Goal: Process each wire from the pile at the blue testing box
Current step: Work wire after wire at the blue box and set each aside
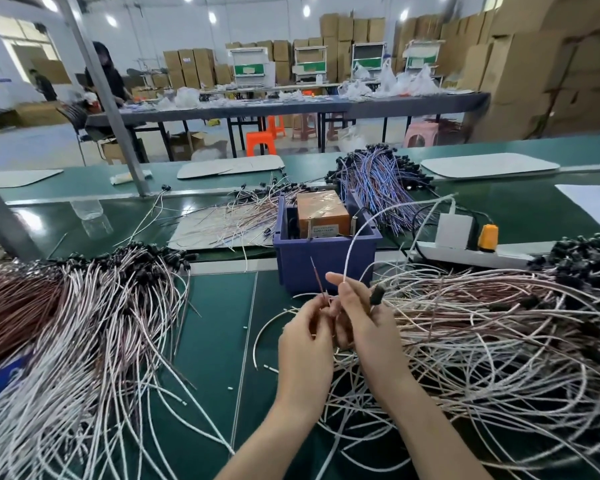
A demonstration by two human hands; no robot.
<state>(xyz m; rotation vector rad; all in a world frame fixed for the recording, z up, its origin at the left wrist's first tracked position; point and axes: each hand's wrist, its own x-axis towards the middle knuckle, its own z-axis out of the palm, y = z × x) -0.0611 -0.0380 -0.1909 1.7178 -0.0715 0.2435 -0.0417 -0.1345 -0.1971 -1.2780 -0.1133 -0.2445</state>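
A factory hall is lit by round ceiling lamps (212, 17) and a bright window (21, 32) at the left, with brown cardboard boxes (520, 71) stacked high along the white walls and a long grey table (395, 107) set over orange stools (258, 140) and a pink stool (421, 131) on the pale floor (32, 147).

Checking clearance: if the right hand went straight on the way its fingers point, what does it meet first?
Likely the front wall of the blue box, just beyond the fingertips. The right hand pinches a white wire and points toward that wall; depth is unclear from one view.
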